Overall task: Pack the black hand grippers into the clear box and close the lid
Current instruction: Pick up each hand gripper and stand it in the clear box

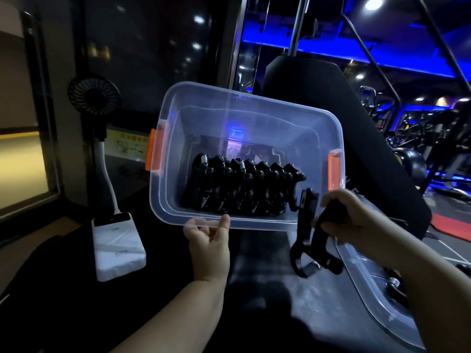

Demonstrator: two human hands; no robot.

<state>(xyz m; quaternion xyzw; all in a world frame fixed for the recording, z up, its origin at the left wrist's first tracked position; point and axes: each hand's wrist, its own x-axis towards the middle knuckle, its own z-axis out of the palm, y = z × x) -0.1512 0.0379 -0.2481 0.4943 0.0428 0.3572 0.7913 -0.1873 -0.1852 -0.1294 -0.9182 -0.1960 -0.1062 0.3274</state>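
Clear box (251, 118), tilted, near rim pinched by left hand (207, 240); row of grippers (242, 184) inside. Spare gripper (305, 217) at box's near right corner, right hand (356, 220) clenched round its handle: stiff, sprung, probably light.

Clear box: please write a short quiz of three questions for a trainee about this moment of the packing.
1. True or false: the lid is already on the clear box.
2. Which hand grips a black hand gripper outside the box? A) left B) right
3. Fill in: the latches on the box are ___ in colour.

Key: 1 false, the lid lies beside the box; 2 B, the right hand; 3 orange.
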